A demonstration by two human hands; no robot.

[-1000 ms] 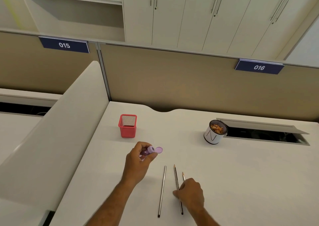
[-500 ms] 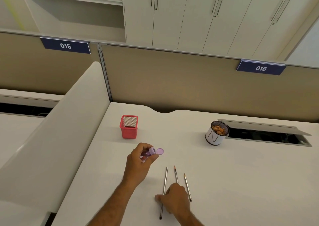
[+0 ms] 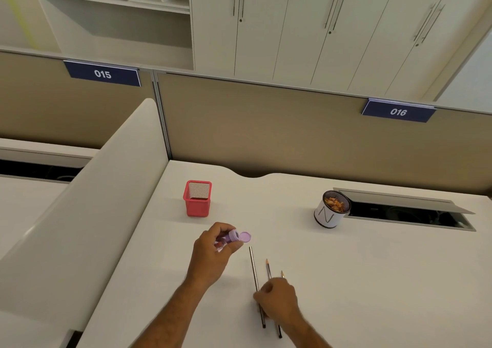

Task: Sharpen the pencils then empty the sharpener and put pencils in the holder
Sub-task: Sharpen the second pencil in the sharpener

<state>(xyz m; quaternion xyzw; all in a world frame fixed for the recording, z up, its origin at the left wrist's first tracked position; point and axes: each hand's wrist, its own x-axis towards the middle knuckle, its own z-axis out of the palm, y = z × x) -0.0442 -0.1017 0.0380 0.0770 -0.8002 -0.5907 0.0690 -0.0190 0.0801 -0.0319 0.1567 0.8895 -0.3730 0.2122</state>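
Note:
My left hand is shut on a purple pencil sharpener whose round lid hangs open, a little above the desk. Three dark pencils lie side by side in front of me. The left pencil has a blunt far end. The middle pencil and the right pencil show sharpened tips. My right hand rests over their near halves, fingers curled around the left pencil. A red mesh holder stands empty beyond my left hand.
A white can with pencil shavings in it stands at the right. Behind it a cable hatch lies open in the desk. A curved white divider borders the desk's left side, and a beige partition runs along the back.
My right hand went from the right pencil to the left one and closed on it. That pencil has swung, its far end now pointing more to the left. My left hand barely moved.

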